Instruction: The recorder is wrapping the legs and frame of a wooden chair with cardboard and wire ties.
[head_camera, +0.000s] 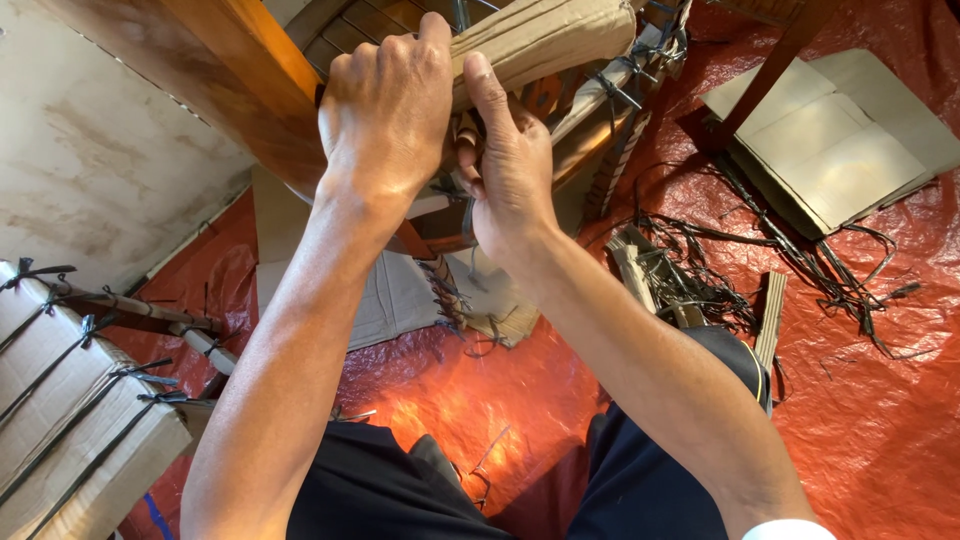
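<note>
Both hands are working chest-high on the wooden chair: left hand closed around its cardboard wrap, right hand pinching the black strap, probably mid-tightening; next move likely needs steady tension.

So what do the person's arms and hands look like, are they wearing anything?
Both arms are bare, with no gloves, rings or watch in view. The left hand and right hand are bare too. Only at the bottom edge does a bit of white sleeve show on the right arm. Dark trousers cover the legs below.
</note>
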